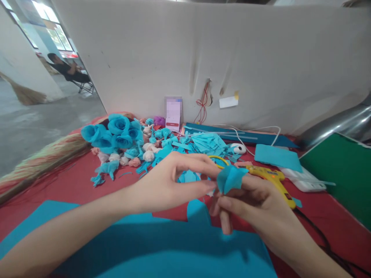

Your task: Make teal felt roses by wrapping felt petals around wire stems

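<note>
A small curled blue crepe-paper flower piece is held up over the table between my hands. My right hand pinches its base between thumb and fingers. From the left side, my left hand closes thumb and index finger at the piece's left edge; the exact contact is partly hidden. Beneath both hands lies a large blue sheet. A cut blue petal-shaped piece lies at its upper edge. To the right of my right hand rests a yellow glue gun.
Finished blue roses and pale and pink buds are heaped at the back left. Cut blue strips lie mid-table. A phone leans on the white partition. A white power strip and green board stand right.
</note>
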{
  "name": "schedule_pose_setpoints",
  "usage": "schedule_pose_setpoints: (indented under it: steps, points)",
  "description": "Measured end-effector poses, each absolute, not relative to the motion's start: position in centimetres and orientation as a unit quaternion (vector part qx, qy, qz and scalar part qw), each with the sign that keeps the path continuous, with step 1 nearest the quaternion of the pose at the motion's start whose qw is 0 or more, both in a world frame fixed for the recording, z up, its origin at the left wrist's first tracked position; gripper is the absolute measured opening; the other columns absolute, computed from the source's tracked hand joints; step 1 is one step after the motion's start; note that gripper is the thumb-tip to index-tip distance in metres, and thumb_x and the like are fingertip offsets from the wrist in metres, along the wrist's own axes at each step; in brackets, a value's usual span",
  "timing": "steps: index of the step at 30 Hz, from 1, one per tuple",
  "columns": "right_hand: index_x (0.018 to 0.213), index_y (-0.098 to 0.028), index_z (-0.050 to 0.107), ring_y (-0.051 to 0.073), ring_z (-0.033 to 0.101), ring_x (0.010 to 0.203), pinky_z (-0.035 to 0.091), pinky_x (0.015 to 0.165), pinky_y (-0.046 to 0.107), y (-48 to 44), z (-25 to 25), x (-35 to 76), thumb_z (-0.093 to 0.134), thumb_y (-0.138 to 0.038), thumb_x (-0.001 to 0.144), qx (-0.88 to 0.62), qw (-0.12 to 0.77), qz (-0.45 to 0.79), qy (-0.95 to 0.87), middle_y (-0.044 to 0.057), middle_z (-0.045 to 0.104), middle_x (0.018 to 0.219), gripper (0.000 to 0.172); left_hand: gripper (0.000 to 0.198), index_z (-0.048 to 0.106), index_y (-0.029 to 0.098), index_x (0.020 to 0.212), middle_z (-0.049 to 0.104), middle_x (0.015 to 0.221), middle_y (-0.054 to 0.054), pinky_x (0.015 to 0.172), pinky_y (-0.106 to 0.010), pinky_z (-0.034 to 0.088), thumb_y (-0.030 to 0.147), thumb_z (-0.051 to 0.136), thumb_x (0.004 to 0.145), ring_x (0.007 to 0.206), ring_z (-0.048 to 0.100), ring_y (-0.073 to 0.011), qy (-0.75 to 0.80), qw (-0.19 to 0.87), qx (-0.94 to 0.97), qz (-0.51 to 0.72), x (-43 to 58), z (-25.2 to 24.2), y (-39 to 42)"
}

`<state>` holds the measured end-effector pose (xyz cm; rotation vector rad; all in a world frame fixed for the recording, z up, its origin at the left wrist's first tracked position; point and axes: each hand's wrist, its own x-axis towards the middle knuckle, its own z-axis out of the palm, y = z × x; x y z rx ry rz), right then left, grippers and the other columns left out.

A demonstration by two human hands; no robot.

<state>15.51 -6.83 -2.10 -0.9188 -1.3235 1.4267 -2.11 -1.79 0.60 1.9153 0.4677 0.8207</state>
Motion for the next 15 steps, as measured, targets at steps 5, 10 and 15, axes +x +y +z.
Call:
schedule_pose_setpoints:
  steps: [5,10,15]
  points:
    - [0.069,-0.021,0.069,0.005,0.060,0.042,0.053,0.057,0.016,-7.09,-1.73,15.31,0.068,-0.018,0.073,-0.386,0.469,0.621,-0.496,-0.004,0.069,0.061,0.005,0.019,0.070,0.017,0.084,0.064,0.082,-0.002,0.076,-0.028,0.050,0.007,0.056,0.076,0.078,0.058,-0.0128,0.188,0.468,0.795,0.338,-2.02,0.80,-1.68]
    - [0.074,-0.020,0.069,0.007,0.062,0.041,0.052,0.047,0.014,-6.66,-2.33,15.55,0.069,-0.020,0.075,-0.324,0.445,0.668,-0.501,-0.002,0.071,0.063,0.001,0.005,0.070,0.014,0.074,0.061,0.078,-0.001,0.076,-0.024,0.048,0.012,0.068,0.070,0.075,0.057,-0.0107,0.200,0.474,0.787,0.342,-1.76,0.90,-1.64]
    - [0.071,-0.020,0.068,0.004,0.062,0.044,0.051,0.048,0.008,-6.72,-2.33,15.47,0.067,-0.017,0.076,-0.329,0.433,0.679,-0.494,-0.003,0.071,0.063,0.006,0.003,0.070,0.013,0.067,0.059,0.074,0.001,0.068,-0.020,0.048,0.010,0.070,0.067,0.070,0.055,-0.0085,0.221,0.508,0.755,0.349,-1.45,0.82,-1.69]
